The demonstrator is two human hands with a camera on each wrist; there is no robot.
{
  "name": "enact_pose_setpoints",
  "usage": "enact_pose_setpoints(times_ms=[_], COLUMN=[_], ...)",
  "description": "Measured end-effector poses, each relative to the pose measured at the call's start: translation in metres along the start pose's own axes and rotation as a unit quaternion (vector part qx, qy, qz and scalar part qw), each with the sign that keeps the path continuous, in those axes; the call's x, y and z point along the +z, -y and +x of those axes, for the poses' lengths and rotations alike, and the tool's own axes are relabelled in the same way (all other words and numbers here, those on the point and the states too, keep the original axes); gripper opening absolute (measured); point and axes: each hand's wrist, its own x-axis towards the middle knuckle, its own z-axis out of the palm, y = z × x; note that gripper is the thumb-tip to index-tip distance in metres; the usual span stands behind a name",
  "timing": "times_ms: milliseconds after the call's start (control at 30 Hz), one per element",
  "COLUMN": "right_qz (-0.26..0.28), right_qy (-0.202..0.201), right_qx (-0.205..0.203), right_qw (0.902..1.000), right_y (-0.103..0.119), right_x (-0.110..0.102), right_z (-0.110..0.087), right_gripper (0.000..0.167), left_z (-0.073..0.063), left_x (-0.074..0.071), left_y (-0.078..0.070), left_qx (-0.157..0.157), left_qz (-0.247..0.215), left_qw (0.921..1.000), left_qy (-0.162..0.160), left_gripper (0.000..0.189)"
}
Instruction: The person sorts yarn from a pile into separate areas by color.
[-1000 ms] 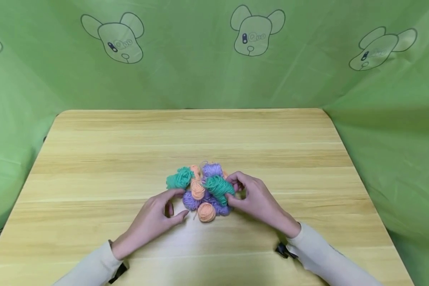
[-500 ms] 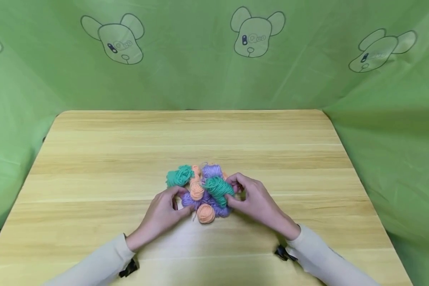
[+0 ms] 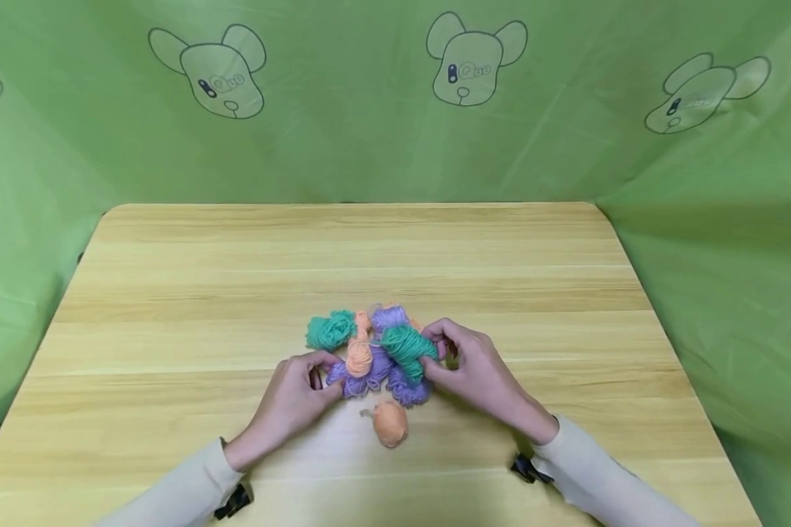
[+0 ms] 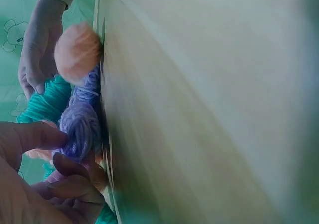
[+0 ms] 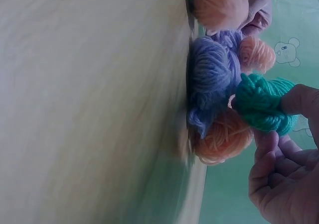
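Teal, purple and peach balls of yarn lie in a heap at the middle of the table. My right hand pinches a teal yarn ball on the heap's right side; thumb and fingers close on it in the right wrist view. On the left side, my left hand pinches a purple yarn ball between thumb and fingers. A peach yarn ball sits apart, in front of the heap. Another peach ball rests against the purple yarn, and a second teal one lies behind my left hand.
More purple yarn lies under the held teal ball, and a purple ball sits at the back. The wooden table extends around the heap. Green cloth with printed bear heads hangs behind and at both sides.
My left hand has closed in on the purple yarn ball and drawn it slightly left. The front peach ball has rolled away toward the person. My right hand shifts slightly right with the teal ball.
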Motion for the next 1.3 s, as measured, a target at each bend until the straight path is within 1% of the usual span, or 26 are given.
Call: enact_pose_setpoints(times_ms=[200, 333, 467, 733, 1133, 1300], right_qz=[0.007, 0.006, 0.008, 0.02, 0.028, 0.038], right_qy=[-0.016, -0.029, -0.042, -0.069, -0.115, -0.131], right_qx=[0.016, 0.014, 0.009, 0.009, 0.012, 0.024], right_qw=[0.9997, 0.9995, 0.9991, 0.9974, 0.9929, 0.9903], right_y=[0.001, 0.001, 0.0, -0.003, -0.008, -0.007], right_x=[-0.004, -0.007, -0.011, -0.02, -0.036, -0.045], right_z=[-0.003, -0.003, -0.003, -0.003, -0.004, -0.006], right_gripper=[0.032, 0.032, 0.032, 0.033, 0.028, 0.024], left_z=[-0.003, -0.003, -0.003, -0.002, -0.001, -0.001], left_x=[-0.002, -0.001, -0.001, -0.001, 0.003, 0.002], left_y=[0.0, 0.0, -0.001, 0.0, 0.0, -0.001], left_qx=[0.006, 0.016, 0.018, 0.02, 0.023, 0.022], left_qz=[-0.014, -0.017, -0.017, -0.009, 0.005, 0.008], left_qw=[0.9999, 0.9997, 0.9996, 0.9997, 0.9996, 0.9997], left_qy=[0.008, 0.01, 0.012, 0.012, 0.012, 0.012], left_gripper=[0.026, 0.025, 0.024, 0.025, 0.025, 0.026])
